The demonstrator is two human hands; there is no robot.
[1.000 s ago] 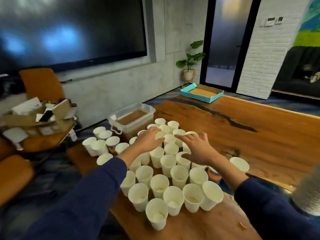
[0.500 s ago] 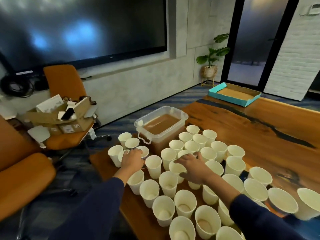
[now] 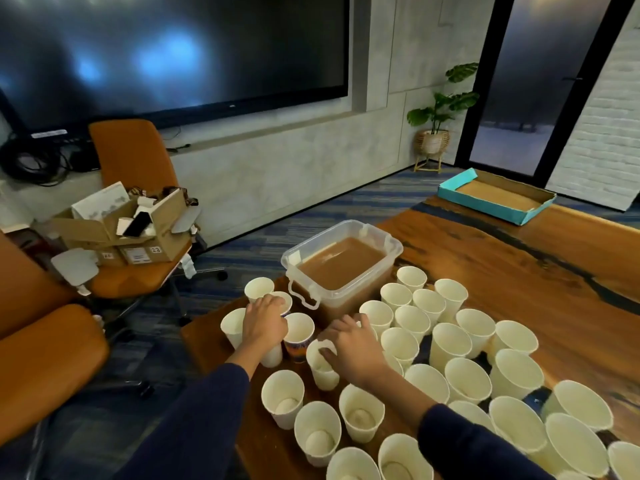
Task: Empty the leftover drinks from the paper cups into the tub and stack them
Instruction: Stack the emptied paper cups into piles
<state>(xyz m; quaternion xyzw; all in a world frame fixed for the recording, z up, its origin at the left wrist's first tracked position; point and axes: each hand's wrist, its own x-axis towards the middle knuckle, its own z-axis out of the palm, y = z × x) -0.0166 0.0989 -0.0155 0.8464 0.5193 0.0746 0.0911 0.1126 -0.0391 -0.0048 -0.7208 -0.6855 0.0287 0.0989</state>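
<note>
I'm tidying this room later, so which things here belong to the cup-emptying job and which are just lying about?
Part of the job:
paper cups
tub of brown liquid
left hand and right hand, each on a cup

Just lying about:
teal tray
cardboard boxes on the orange chair
potted plant
wall screen

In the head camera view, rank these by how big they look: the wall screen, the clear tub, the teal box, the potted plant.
1. Wall screen
2. Clear tub
3. Teal box and potted plant: they look alike, and both sit far from the camera, so no ranking.
</note>
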